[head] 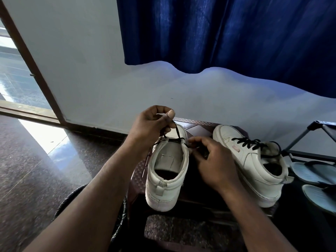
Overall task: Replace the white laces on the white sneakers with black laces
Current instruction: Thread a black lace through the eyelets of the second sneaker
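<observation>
Two white sneakers stand on a low brown stool [138,171], heels toward me. The left sneaker [166,171] has a black lace [177,132] running across its upper eyelets. My left hand [151,125] is raised above that shoe's toe end and pinches one end of the lace, pulling it up. My right hand [213,160] lies at the shoe's right side, its fingers curled at the eyelets and pinching the other part of the lace. The right sneaker [254,166] is laced in black, with its lace ends loose over the collar.
A dark metal shoe rack [309,131] with grey-blue sandals [316,171] stands at the right. A white wall and a blue curtain [227,33] are behind the stool. A brown door frame [31,60] and polished stone floor lie to the left.
</observation>
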